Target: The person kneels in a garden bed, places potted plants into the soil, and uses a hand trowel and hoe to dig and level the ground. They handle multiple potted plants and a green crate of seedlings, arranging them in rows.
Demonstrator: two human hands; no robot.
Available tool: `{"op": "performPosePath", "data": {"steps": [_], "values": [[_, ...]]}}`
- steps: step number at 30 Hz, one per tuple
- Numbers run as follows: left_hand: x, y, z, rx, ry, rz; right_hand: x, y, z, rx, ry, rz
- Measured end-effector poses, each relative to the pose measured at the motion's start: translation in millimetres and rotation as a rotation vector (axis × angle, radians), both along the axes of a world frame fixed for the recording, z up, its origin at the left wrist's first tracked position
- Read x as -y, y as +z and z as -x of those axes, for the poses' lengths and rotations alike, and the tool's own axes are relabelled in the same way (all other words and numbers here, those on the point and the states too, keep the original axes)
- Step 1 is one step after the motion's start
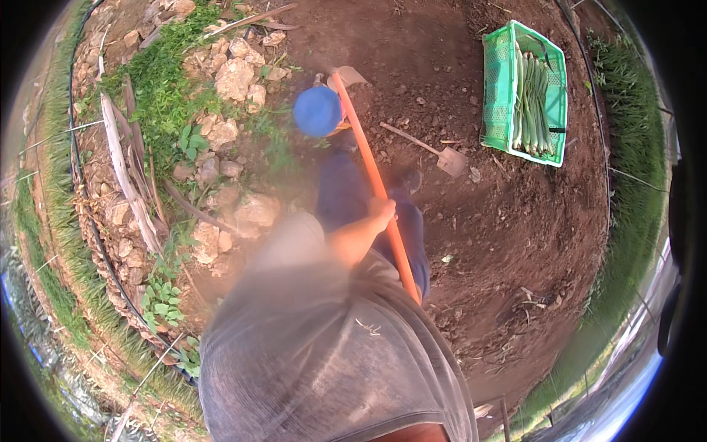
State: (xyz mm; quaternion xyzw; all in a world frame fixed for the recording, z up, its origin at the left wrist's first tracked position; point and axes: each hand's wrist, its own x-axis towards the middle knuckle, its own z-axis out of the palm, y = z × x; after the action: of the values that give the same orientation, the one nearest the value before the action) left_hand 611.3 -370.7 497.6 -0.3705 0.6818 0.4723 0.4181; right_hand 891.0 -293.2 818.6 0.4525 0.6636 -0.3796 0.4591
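My left hand (381,214) is closed around the middle of a long orange handle (366,156). The handle runs from behind my grey shirt up to a metal hoe blade (350,76) resting on the brown soil. A round blue object (317,111) lies right beside the handle, just below the blade. My dark blue trouser legs and a shoe (409,179) show under the hand. My right hand is hidden; the handle's lower end disappears behind my shirt.
A small shovel (442,155) with a wooden handle lies on the soil to the right. A green plastic crate (496,88) holding long green stalks sits at the upper right. Pale rocks (234,77) and weeds border the soil on the left.
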Motion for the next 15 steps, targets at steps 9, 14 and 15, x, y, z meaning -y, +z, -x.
{"op": "performPosePath", "data": {"steps": [9, 14, 15], "values": [[-3.1, -4.9, -54.1, -0.008, 0.084, -0.081, -3.2, -41.1, -71.5, -0.013, 0.119, -0.062], [-23.1, -2.6, -7.0, -0.070, -0.021, -0.075, -2.3, -54.9, -31.6, -0.224, -0.330, 0.040], [-27.4, -3.5, 8.0, -0.144, -0.044, -0.083, -7.0, -56.4, -13.1, -0.194, -0.204, 0.013]]}}
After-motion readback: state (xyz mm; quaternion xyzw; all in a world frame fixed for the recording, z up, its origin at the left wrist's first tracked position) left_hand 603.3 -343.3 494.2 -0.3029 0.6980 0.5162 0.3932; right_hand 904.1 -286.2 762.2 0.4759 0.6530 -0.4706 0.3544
